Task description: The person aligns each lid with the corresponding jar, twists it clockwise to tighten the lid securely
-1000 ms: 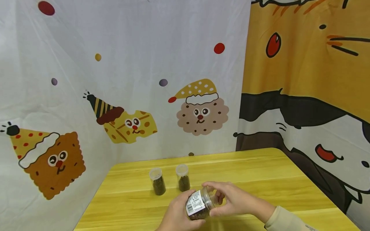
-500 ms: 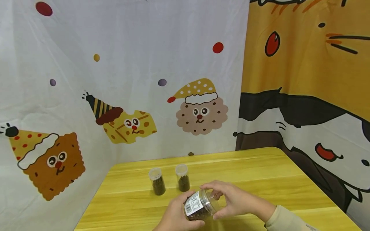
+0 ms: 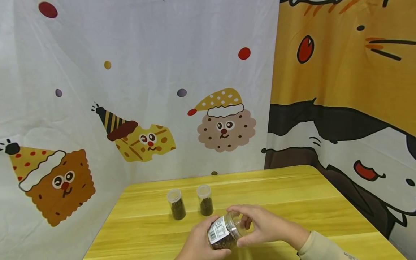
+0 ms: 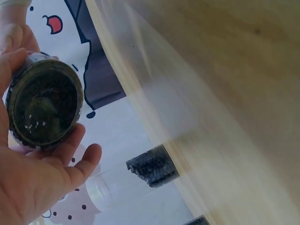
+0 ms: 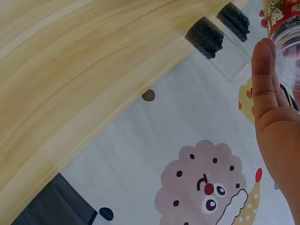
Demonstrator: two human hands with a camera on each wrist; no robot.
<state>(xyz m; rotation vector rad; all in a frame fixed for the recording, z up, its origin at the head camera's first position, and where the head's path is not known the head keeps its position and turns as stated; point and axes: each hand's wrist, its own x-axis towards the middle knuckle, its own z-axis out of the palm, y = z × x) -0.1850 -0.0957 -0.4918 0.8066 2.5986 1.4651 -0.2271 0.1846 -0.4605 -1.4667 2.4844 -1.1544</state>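
Observation:
A clear jar [image 3: 218, 231] with dark contents and a white barcode label lies tilted between my hands, above the table's near side. My left hand [image 3: 202, 241] grips its body; the left wrist view shows the jar's round base [image 4: 46, 105] with fingers around it. At the other end, my right hand [image 3: 264, 225] holds the clear lid [image 3: 239, 223], thumb below and fingers above. In the right wrist view, part of the jar's red label [image 5: 280, 13] shows, while my right hand [image 5: 274, 112] covers some of the lid end.
Two slim clear jars, a left one [image 3: 177, 207] and a right one [image 3: 206, 205], stand behind my hands, partly filled with dark bits. They rest on the yellow wood-grain table [image 3: 276, 191]. A printed cloth [image 3: 156, 43] hangs behind the table.
My right hand's fingers have shifted slightly about the lid, loosening from it and then closing back. The jar has tilted a little in my left hand; both slim jars stay put.

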